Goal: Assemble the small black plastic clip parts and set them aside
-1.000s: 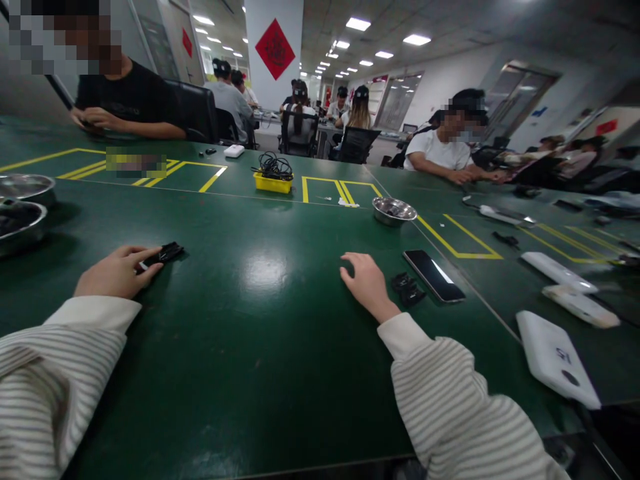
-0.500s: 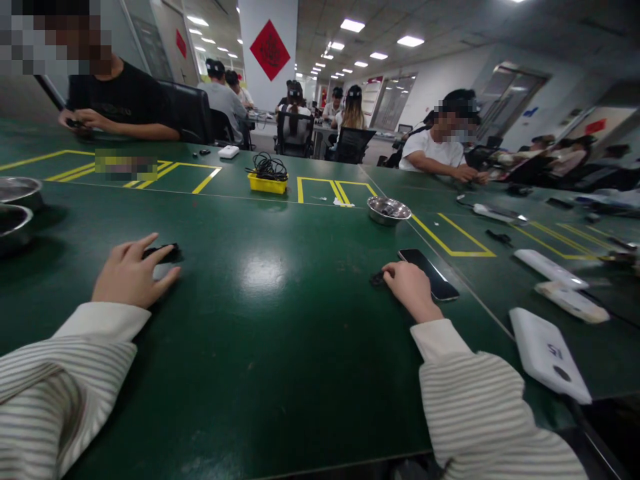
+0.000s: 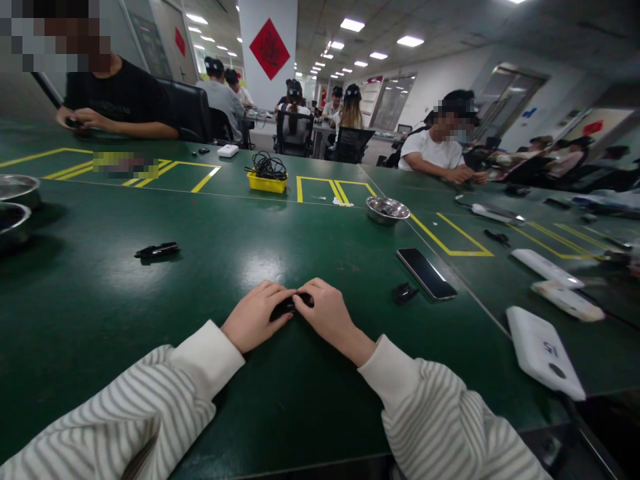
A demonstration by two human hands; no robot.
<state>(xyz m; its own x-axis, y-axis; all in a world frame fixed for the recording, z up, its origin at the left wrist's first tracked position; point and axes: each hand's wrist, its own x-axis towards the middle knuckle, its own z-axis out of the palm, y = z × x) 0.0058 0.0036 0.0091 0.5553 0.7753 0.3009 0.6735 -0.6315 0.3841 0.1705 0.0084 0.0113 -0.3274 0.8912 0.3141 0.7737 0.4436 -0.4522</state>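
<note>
Near 6 o'clock, bare L hand point(image 3: 257, 316) & R hand point(image 3: 327, 312) pinch small oblong black plastic-looking piece point(image 3: 285, 307); prob. light, stiff, best held by ends.

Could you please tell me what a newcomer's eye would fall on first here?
Probably the left hand and right hand, meeting on a small black piece at the middle of the green table. The bright red diamond on the white pillar stands out too, at the top. Below it, a yellow tray carries tangled black cables.
</note>
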